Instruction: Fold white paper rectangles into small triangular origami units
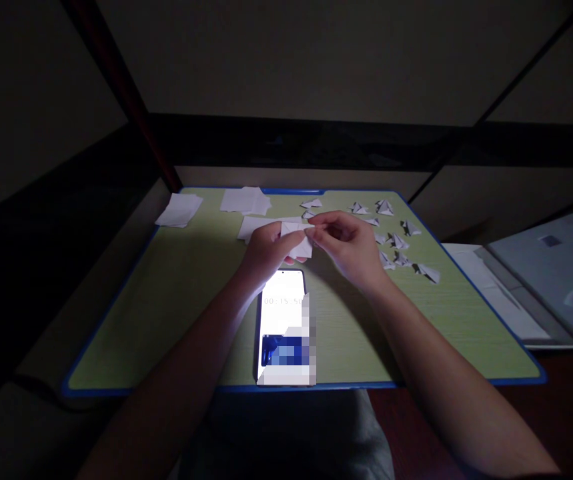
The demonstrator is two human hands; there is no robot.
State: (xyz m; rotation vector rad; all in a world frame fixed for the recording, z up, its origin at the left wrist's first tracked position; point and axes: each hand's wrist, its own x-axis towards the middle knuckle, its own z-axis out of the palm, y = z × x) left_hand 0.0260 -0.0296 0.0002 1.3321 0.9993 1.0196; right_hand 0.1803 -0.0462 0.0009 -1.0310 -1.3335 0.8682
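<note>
1. Paper (298, 239), a small white piece, sits between the two hands above the middle of the green board (176, 293), nearer its far edge than its near one.
2. The left hand (266, 250) cups the piece from below and from the left, its fingers curled shut around the paper's left part.
3. The right hand (349, 247) comes in from the right, thumb and forefinger pressed together on the paper's upper right corner in a pinch.
4. The piece's long axis seems to run left to right, from one hand to the other; both hands touch it, so neither is nearer.
5. A lit phone (283, 327) lies flat on the board just under the hands, its long side running toward the near edge.
6. Folded paper pieces (396, 240) are scattered toward the far right corner, close beside the right hand.
7. Flat paper sheets (245, 200) lie along the far edge; one more sheet (179, 210) sits at the far left corner.
</note>
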